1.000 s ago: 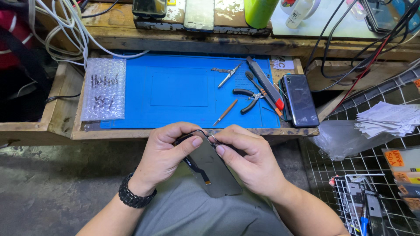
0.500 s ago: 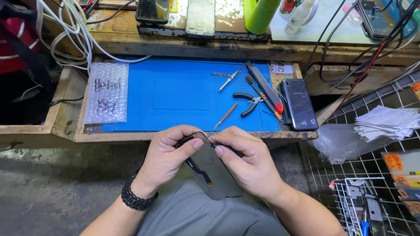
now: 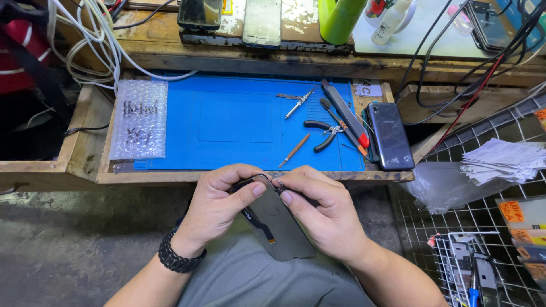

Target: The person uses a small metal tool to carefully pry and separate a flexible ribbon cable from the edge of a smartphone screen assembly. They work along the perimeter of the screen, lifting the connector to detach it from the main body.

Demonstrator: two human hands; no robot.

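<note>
- Grey phone panel (image 3: 278, 227) pinched at its top edge by left hand (image 3: 219, 207) and right hand (image 3: 318, 213), fingertips clamped.
- Flex ribbon (image 3: 256, 222) hangs below left thumb; looks mid-separation, calls for gentle pull.

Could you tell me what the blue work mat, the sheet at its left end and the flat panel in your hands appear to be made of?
Blue mat: probably silicone or rubber, matte with moulded recesses. Sheet: clear plastic bubble wrap, shown by its rows of bubbles. Panel, held by left hand and right hand: dark grey and smooth, likely glass or plastic; unclear.
</note>
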